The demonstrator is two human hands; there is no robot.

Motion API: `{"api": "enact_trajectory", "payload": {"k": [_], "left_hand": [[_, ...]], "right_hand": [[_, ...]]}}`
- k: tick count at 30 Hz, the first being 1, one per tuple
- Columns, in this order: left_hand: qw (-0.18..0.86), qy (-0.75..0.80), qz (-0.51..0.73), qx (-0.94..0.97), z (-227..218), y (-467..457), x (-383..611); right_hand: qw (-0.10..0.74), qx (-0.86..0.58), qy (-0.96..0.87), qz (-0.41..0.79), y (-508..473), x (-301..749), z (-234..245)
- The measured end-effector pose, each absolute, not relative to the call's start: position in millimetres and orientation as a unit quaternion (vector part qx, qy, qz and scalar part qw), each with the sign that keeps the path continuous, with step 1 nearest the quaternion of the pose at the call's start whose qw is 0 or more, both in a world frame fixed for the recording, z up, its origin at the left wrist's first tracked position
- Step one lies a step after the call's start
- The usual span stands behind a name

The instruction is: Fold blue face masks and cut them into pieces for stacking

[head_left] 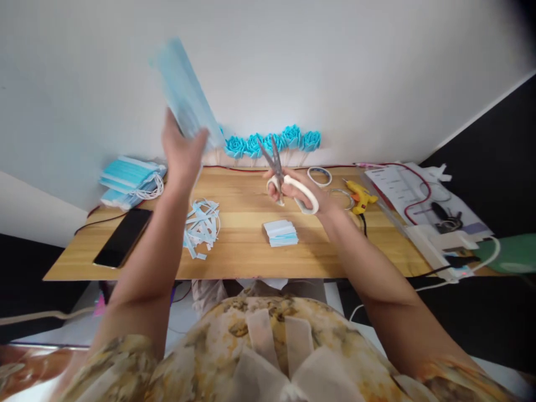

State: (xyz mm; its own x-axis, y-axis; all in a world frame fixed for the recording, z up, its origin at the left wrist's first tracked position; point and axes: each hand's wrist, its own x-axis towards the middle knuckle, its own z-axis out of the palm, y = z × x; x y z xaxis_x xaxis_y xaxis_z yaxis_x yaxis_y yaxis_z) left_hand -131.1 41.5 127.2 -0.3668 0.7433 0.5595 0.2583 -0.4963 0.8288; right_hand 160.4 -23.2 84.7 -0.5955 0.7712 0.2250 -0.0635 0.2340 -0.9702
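Note:
My left hand (181,152) is raised above the wooden table (234,262) and pinches a light blue face mask (184,92), which stands up blurred against the white wall. My right hand (299,192) grips white-handled scissors (278,167) with the blades pointing up and slightly apart. Below the right hand lies a small stack of cut white and blue pieces (280,232). A heap of cut strips and ear loops (201,226) lies beside my left forearm.
A pile of blue masks (130,180) and a black phone (123,237) lie at the table's left. Blue fabric roses (272,142) line the wall. Tape rolls (319,176), a yellow glue gun (360,196), papers and cables (419,195) fill the right side.

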Motion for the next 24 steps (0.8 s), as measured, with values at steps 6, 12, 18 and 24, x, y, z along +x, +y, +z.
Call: {"api": "enact_trajectory", "payload": {"k": [6,12,18,24], "left_hand": [[0.439,0.453,0.691,0.354,26,36,-101],[0.476,0.388,0.701,0.363,24,29,-96],[0.467,0.369,0.701,0.393,26,20,-91],[0.47,0.381,0.677,0.418,18,14,-91]], "right_hand": [[0.302,-0.343,-0.599,0.657,-38,155,55],[0.272,-0.369,-0.578,0.675,-39,144,50],[0.25,-0.398,-0.577,0.668,-28,135,41],[0.272,-0.387,-0.591,0.653,-19,133,26]]}}
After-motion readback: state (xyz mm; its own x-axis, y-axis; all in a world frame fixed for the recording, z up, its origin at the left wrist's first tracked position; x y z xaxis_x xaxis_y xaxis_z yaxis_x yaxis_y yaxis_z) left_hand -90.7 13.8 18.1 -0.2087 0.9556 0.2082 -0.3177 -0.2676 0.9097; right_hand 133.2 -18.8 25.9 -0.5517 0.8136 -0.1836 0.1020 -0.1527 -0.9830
